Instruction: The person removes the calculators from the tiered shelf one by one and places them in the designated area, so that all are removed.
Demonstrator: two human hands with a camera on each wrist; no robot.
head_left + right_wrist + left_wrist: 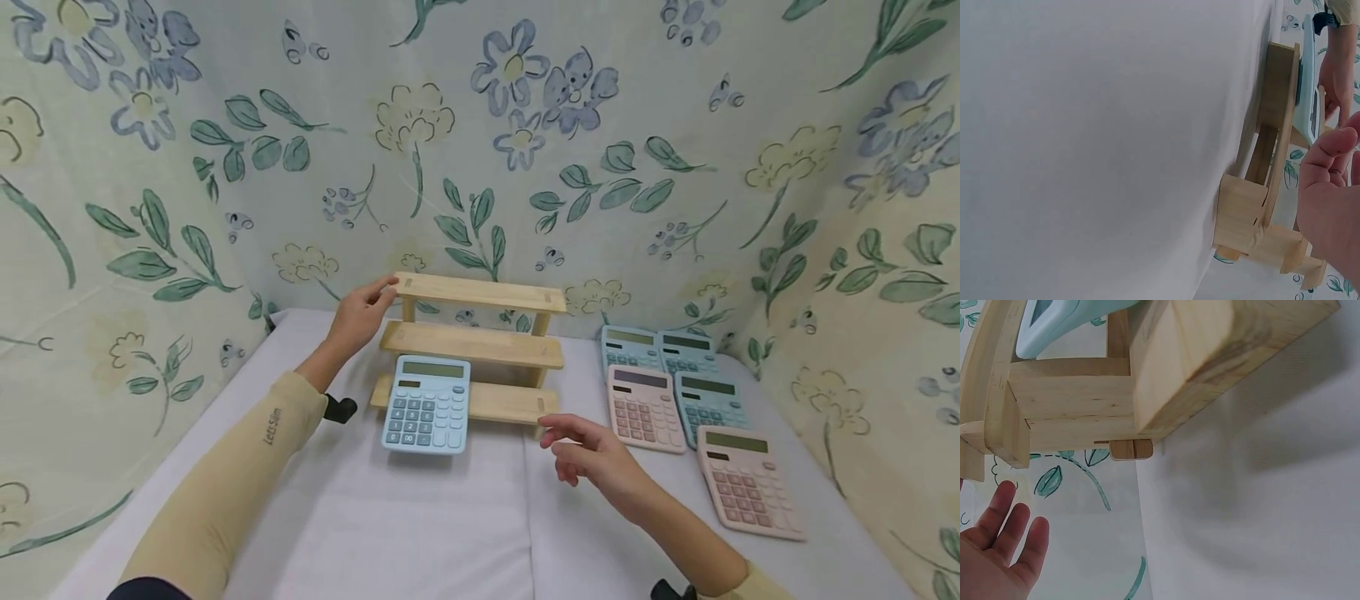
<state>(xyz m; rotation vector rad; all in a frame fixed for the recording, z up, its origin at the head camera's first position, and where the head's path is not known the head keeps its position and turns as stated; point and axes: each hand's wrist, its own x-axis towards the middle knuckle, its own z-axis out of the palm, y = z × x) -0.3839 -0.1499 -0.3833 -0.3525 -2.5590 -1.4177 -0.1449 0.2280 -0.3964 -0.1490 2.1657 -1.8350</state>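
Observation:
A three-tier wooden stand (483,292) rests near the back of the white table. On its lowest step leans a light blue calculator (432,406), tilted back with its keys facing me. My left hand (363,312) is at the left end of the top step, its fingertips at the edge; in the left wrist view several fingers (1034,547) extend beside the stand. By the right end of the bottom step hovers my right hand (592,458), fingers loosely bent and holding nothing. Whether it touches the wood is unclear.
On the right side of the table lie several blue calculators (712,404) and two pink ones, a nearer pink calculator (750,483) and a farther pink calculator (647,408). Floral cloth (480,167) hangs behind the table and along both sides.

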